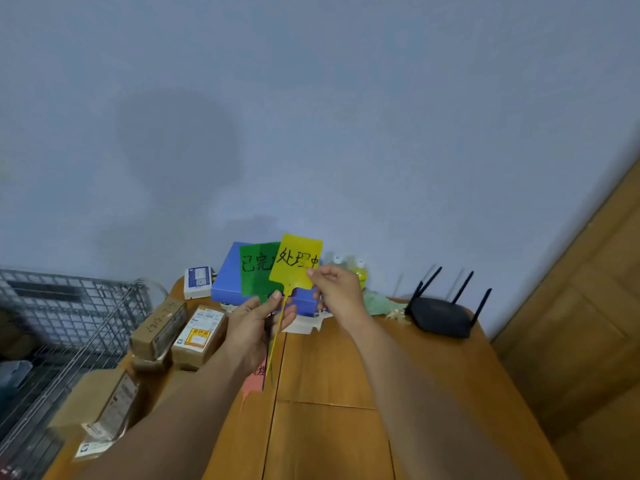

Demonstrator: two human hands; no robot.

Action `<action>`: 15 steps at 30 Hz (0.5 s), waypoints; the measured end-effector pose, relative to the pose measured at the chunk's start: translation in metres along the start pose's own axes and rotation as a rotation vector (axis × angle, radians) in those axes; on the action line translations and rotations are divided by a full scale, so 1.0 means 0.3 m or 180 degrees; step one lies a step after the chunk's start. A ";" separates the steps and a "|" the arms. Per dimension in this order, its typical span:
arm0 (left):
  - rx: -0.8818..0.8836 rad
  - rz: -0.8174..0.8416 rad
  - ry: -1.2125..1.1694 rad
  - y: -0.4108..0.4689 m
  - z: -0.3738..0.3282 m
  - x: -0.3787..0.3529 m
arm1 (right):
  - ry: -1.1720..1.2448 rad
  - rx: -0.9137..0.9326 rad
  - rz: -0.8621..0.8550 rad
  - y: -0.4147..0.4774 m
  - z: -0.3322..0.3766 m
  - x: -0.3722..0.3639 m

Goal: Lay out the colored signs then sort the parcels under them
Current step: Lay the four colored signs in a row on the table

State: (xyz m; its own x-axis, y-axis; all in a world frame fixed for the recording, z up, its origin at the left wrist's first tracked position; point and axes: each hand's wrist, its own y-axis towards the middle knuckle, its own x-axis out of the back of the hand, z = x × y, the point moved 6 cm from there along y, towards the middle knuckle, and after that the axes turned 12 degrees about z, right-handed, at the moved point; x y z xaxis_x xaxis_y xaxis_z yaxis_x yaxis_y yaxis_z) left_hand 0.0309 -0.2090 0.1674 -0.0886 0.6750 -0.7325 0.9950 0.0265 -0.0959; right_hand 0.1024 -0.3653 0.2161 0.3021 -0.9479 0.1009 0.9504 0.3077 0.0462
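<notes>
Between the pinching right fingers the yellow sign stands upright, stem pointing down into left fingers curled round the fanned signs.

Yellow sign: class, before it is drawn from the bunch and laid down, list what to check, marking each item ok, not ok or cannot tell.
1. Right hand pinches the yellow sign at its edge: ok.
2. Left hand grips the stems: ok.
3. Yellow sign clear of the green sign: not ok, they overlap.
4. Bare table ahead to lay it on: ok.
5. Parcels out of the way, at the table's left: ok.
6. Number of signs in the bunch: cannot tell.
</notes>
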 end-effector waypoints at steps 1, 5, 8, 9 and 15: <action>0.0011 0.0002 -0.0004 -0.003 0.003 -0.017 | 0.0065 0.0033 -0.0062 -0.010 0.015 0.036; -0.0028 0.0028 0.0126 -0.025 0.025 -0.059 | 0.0343 -0.0010 -0.0311 -0.043 0.007 0.181; -0.0045 -0.0056 0.0150 -0.036 0.052 -0.053 | 0.0476 -0.0165 -0.0441 -0.062 -0.076 0.285; -0.0041 -0.0092 0.0181 -0.035 0.067 -0.049 | 0.0438 -0.0246 -0.0464 -0.067 -0.120 0.319; -0.0080 -0.0406 0.0316 -0.031 0.225 0.003 | 0.0119 -0.0958 -0.0473 -0.082 -0.510 0.445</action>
State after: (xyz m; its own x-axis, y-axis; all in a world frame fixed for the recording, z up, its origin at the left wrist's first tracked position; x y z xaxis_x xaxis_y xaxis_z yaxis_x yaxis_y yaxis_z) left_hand 0.0184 -0.2584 0.1222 -0.2106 0.7346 -0.6451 0.9769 0.1343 -0.1660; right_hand 0.1307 -0.5119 0.0763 0.1557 -0.9847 0.0783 0.9619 0.1331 -0.2386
